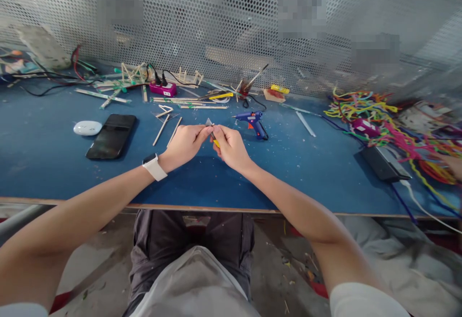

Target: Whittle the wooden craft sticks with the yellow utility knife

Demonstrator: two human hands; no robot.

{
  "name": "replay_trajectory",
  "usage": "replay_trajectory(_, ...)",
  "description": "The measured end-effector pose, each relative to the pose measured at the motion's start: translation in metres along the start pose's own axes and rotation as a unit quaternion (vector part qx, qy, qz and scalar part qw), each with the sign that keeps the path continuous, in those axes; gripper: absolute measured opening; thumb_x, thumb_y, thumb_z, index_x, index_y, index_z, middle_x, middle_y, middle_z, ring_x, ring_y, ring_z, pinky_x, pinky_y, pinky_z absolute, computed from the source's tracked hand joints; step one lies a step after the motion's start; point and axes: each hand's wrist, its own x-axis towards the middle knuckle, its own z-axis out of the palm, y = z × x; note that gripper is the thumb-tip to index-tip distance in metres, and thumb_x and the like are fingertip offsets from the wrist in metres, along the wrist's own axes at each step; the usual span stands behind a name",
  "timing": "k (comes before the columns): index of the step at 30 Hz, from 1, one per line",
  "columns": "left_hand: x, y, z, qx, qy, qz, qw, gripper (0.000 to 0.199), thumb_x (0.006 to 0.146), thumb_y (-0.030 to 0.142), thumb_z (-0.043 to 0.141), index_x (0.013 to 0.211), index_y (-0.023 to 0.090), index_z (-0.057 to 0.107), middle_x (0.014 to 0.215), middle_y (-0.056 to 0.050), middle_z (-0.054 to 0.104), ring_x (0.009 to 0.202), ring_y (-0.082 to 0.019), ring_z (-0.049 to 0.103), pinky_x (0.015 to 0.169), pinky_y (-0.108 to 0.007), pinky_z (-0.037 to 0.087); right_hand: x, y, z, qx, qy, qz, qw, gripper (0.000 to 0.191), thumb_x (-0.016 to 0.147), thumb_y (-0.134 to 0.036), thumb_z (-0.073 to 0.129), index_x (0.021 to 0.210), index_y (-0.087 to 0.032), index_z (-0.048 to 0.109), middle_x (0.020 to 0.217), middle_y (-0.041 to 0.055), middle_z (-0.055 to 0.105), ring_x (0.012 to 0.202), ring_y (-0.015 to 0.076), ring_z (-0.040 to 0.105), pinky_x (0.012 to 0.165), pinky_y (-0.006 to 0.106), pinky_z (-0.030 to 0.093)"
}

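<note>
My right hand [231, 148] is closed round a yellow-handled craft knife [216, 142], mostly hidden by the fingers. Its grey metal blade seems to show just above, between the two hands. My left hand [186, 141], with a pale-strapped watch [155, 166] on the wrist, pinches at the same spot, thumb against the right fingers. What it grips is too small and covered to make out. Two thin wooden sticks [160, 130] lie just left of it, by a small stick frame [165, 110]. A blue hot glue gun [254, 123] rests on its side right of my hands.
Left on the blue table [296, 182] lie a black phone [111, 136] and white case [87, 127]. Behind are a purple power strip [163, 89], stick structures and cables. Tangled coloured pipe cleaners [361, 107] and a black box [384, 164] lie right. A perforated metal screen [238, 28] closes the back.
</note>
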Motion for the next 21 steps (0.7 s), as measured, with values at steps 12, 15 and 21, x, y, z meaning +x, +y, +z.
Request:
replay_trajectory(12, -0.0007, 0.0025, 0.0015, 0.039, 0.006, -0.035, 0.999, 0.059, 0.122, 0.05, 0.048, 0.085, 0.019, 0.081, 0.063, -0.004, 0.069, 0.058, -0.017, 0.056, 0.065, -0.031, 0.039, -0.0058, -0.003, 0.0057, -0.054, 0.039, -0.006, 0.998, 0.073, 0.114, -0.091, 0.042, 0.088, -0.025, 0.059, 0.061, -0.0027, 0.057, 0.053, 0.0132, 0.055, 0.051, 0.026, 0.04)
replay_trajectory(15, -0.0004, 0.0028, 0.0025, 0.042, 0.01, -0.044, 0.998, 0.058, 0.122, 0.05, 0.049, 0.084, 0.019, 0.081, 0.063, -0.004, 0.068, 0.059, -0.018, 0.057, 0.065, -0.031, 0.039, -0.0069, -0.0031, 0.0076, -0.056, 0.048, -0.007, 0.997, 0.073, 0.114, -0.091, 0.042, 0.088, -0.025, 0.059, 0.061, -0.0027, 0.057, 0.053, 0.0135, 0.056, 0.051, 0.027, 0.04)
replay_trajectory(21, 0.0004, 0.001, 0.0045, 0.029, 0.028, -0.03, 0.999, 0.059, 0.121, 0.052, 0.05, 0.079, 0.019, 0.077, 0.062, -0.004, 0.067, 0.055, -0.016, 0.052, 0.061, -0.032, 0.033, -0.0084, -0.0023, 0.0096, -0.048, 0.056, -0.002, 0.997, 0.072, 0.114, -0.09, 0.043, 0.091, -0.025, 0.061, 0.061, -0.0028, 0.057, 0.052, 0.0138, 0.055, 0.05, 0.027, 0.04)
